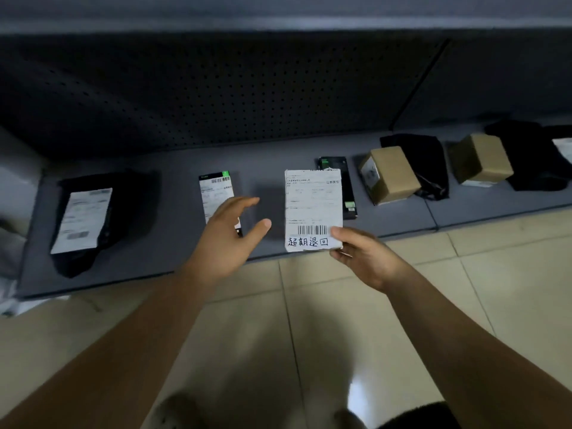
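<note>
I pinch the white packet (313, 205) by its lower right corner with my right hand (365, 255), thumb on the front by the barcode and fingers curled behind. It stands upright in the air over the front part of the grey shelf (173, 205), label towards me, with handwritten characters along its bottom edge.

My left hand (227, 243) holds nothing; its fingers are spread and relaxed, just left of the packet and apart from it. It hovers over the near end of a slim dark parcel (216, 193) with a white label that lies on the shelf; I cannot tell whether it touches it.

Partly hidden behind the packet's right edge lies a narrow dark box (348, 193). Further right sit a cardboard box (391, 176) against a black bag (425, 159), then a second cardboard box (481, 159). Far left lies a black labelled bag (93, 218). A perforated panel (247, 88) backs the shelf, and a tiled floor (340, 305) lies below my arms.
</note>
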`<move>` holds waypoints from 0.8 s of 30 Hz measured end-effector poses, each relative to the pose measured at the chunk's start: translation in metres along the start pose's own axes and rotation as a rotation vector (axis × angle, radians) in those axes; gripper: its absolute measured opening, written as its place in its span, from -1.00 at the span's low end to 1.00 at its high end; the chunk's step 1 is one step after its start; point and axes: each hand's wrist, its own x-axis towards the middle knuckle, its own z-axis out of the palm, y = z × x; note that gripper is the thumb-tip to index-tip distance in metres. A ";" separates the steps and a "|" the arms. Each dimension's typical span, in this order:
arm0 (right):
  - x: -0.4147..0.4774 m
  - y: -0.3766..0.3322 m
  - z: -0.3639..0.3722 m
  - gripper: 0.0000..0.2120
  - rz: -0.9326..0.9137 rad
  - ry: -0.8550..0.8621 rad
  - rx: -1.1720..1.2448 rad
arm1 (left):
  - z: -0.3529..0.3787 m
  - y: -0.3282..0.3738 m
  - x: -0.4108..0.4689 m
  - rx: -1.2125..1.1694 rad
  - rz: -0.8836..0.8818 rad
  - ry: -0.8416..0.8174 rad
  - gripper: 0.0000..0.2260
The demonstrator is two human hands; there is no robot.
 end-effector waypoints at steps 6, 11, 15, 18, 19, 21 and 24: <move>-0.139 -0.082 0.035 -0.48 0.024 -0.028 0.003 | -0.079 0.121 -0.073 -0.010 -0.019 -0.020 -0.66; -0.248 -0.200 0.079 -0.83 -0.044 -0.091 0.028 | -0.177 0.266 -0.104 0.050 0.008 0.031 -0.67; -0.335 -0.298 0.121 -0.46 -0.144 -0.148 0.005 | -0.261 0.388 -0.130 0.110 0.061 0.075 -0.62; -0.394 -0.358 0.148 -0.33 -0.236 -0.195 -0.009 | -0.321 0.459 -0.155 0.148 0.121 0.150 -0.61; -0.410 -0.374 0.155 -0.41 -0.263 -0.217 -0.011 | -0.338 0.477 -0.162 0.150 0.148 0.182 -0.61; -0.438 -0.398 0.169 -0.57 -0.330 -0.234 -0.024 | -0.367 0.504 -0.174 0.177 0.239 0.244 -0.61; -0.470 -0.418 0.188 -0.56 -0.432 -0.216 -0.052 | -0.396 0.529 -0.185 0.200 0.362 0.265 -0.60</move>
